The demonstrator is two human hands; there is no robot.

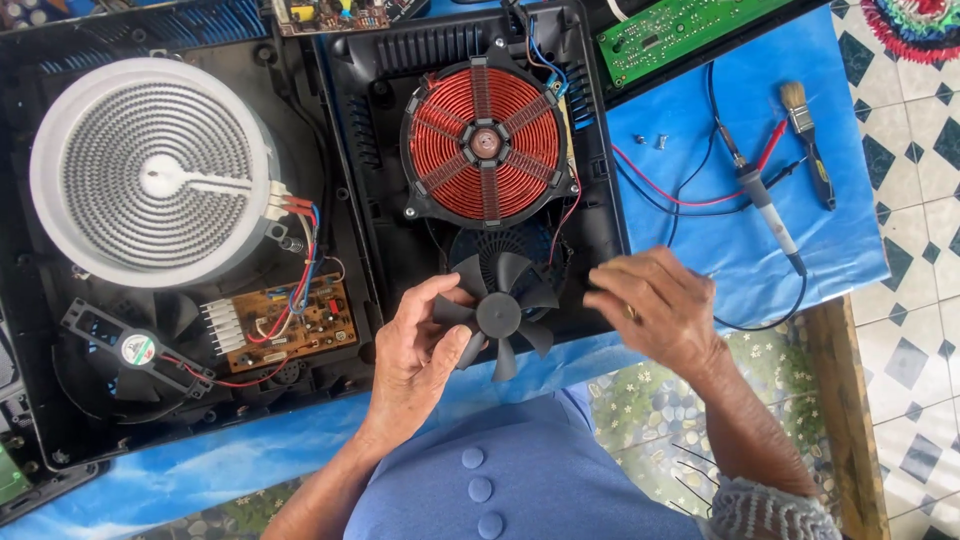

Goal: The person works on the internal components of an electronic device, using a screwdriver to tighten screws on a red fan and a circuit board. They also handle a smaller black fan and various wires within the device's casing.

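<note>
A blue sheet (760, 110) covers the table, giving a plain ground on which small parts show up. On it lie two opened black cooker housings side by side, both with their tops off so the insides face up. The left housing (40, 330) carries a large white round heater (150, 170) with a grey spiral, a brown circuit board (290, 325) below it joined by red and blue wires, and a small framed fan (135, 350) at the lower left. The right housing (600, 190) holds a red copper coil (485, 145) in a black spoked frame; just beneath the coil is a round slatted well (500, 245), and it stands bare of its fan.

That fan (498, 312), black with curved blades, is held just above and in front of this well, hub toward the camera. The left hand (420, 355) grips it from the left, thumb and fingers curled around the blades' edge, so the hub and most blades stay visible. The right hand (655, 305) hovers beside the fan's right, fingers bent and loosely closed; it seems to hold nothing, though a small part pinched there could not be told.

Farther right on the sheet lie a pair of meter probes (770, 205) with red and black leads, a paintbrush (805, 135), and two small screws (650, 140) set apart from the work. A green circuit board (680, 35) rests at the top edge.
</note>
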